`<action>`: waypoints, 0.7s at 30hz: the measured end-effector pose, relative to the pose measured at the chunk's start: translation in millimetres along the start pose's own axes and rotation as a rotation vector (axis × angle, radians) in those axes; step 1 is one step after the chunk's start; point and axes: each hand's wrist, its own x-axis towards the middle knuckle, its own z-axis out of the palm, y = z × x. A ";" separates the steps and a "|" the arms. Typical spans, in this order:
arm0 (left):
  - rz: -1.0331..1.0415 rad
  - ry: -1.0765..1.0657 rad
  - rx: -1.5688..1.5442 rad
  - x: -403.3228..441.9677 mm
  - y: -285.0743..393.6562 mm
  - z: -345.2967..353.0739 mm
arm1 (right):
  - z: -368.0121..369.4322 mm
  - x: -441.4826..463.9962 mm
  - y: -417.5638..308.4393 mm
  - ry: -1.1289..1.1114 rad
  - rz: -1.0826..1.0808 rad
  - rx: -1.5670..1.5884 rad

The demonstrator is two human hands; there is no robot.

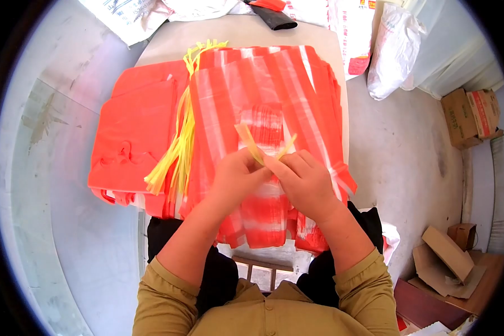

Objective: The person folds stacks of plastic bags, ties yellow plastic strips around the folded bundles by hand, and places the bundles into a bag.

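Observation:
My left hand (pixel 238 175) and my right hand (pixel 302 182) meet over a bundle of red-and-clear plastic bags (pixel 263 221). Between them is a yellow plastic tie strip (pixel 247 138), pinched by the fingers of both hands, its two ends sticking up in a V. The bundle lies across a wide stack of red striped plastic bags (pixel 218 101). Left of my hands, a bunch of loose yellow strips (pixel 179 148) drapes over the stack's edge. Whether the strip is knotted is hidden by my fingertips.
A pile of folded red bags (pixel 131 131) sits at the left of the table (pixel 168 45). White sacks (pixel 395 50) stand beyond the far right corner. Cardboard boxes (pixel 470 117) rest by the right wall, and an opened carton (pixel 448 263) lies at lower right.

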 end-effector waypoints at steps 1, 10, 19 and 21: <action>0.027 -0.012 0.037 0.3 -2.5 0.5 | -0.1 1.0 -1.0 0.002 -0.007 -0.037; 0.126 -0.024 0.007 -4.5 -1.4 0.0 | 0.7 -4.4 7.9 -0.033 0.167 0.033; 0.197 -0.007 0.090 0.5 -11.5 -3.8 | -12.4 -4.4 10.4 -0.221 0.448 0.495; 0.299 0.061 0.187 0.3 -13.4 -4.0 | -5.7 -6.4 8.4 -0.079 0.412 0.387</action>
